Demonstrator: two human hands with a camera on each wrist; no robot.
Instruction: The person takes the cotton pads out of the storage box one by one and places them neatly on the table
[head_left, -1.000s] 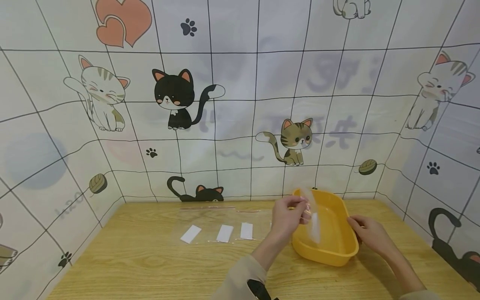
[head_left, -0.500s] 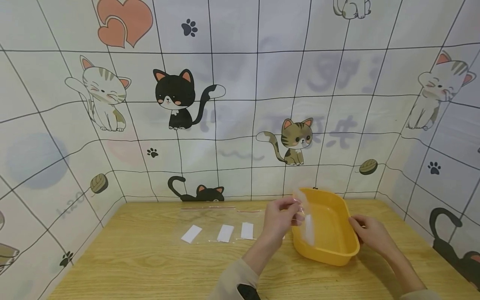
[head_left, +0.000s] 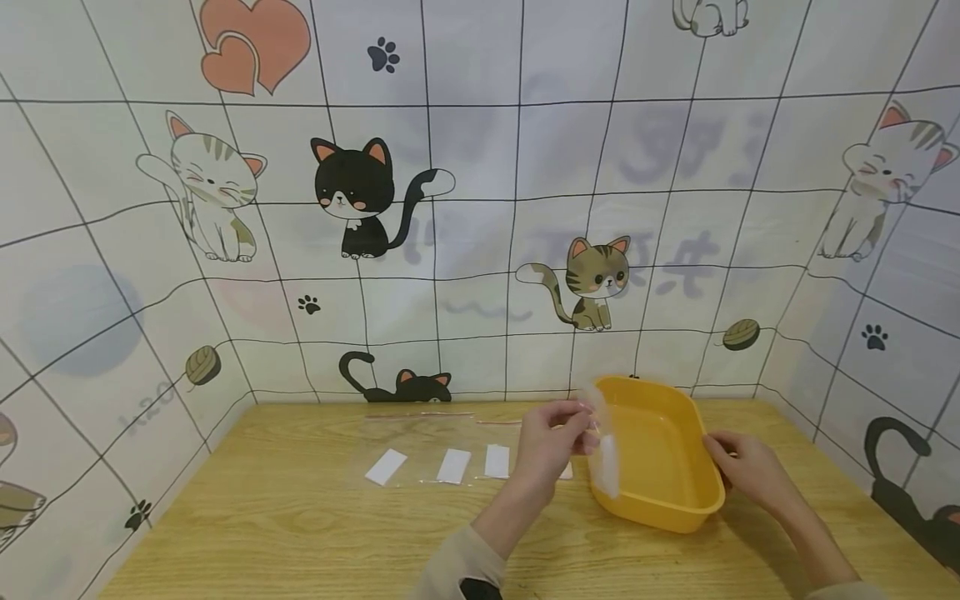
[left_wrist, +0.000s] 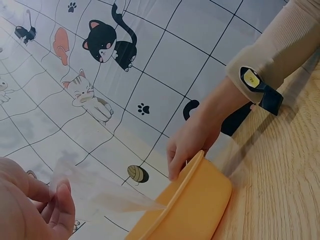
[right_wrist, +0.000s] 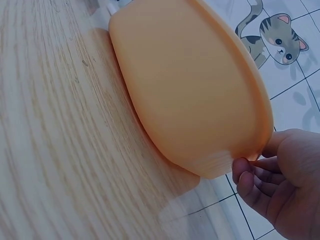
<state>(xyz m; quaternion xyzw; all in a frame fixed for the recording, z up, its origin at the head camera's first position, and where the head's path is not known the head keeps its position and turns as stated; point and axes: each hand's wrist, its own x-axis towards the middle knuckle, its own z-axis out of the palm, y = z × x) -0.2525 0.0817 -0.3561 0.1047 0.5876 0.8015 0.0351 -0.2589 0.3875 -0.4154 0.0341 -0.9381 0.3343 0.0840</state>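
Observation:
My left hand (head_left: 551, 446) pinches the pink-edged top of a clear plastic zip bag (head_left: 609, 467), which has a white card in its lower part. The bag hangs at the left rim of a yellow plastic basin (head_left: 663, 467). In the left wrist view the see-through bag (left_wrist: 105, 195) stretches from my fingers towards the basin's rim. My right hand (head_left: 750, 471) grips the basin's right rim. From the right wrist view, the thumb and curled fingers of the right hand (right_wrist: 285, 182) hold the rim, and the basin (right_wrist: 185, 90) is tipped, showing its underside.
Several clear zip bags lie in a row on the wooden table (head_left: 300, 533), each with a white card (head_left: 453, 467). Another white card (head_left: 566, 472) is partly hidden behind my left hand. A cat-print cloth (head_left: 480, 233) stands behind and at both sides.
My left hand has moved left with the bag, from over the basin to its left rim. My right hand keeps its grip on the basin, which has barely moved.

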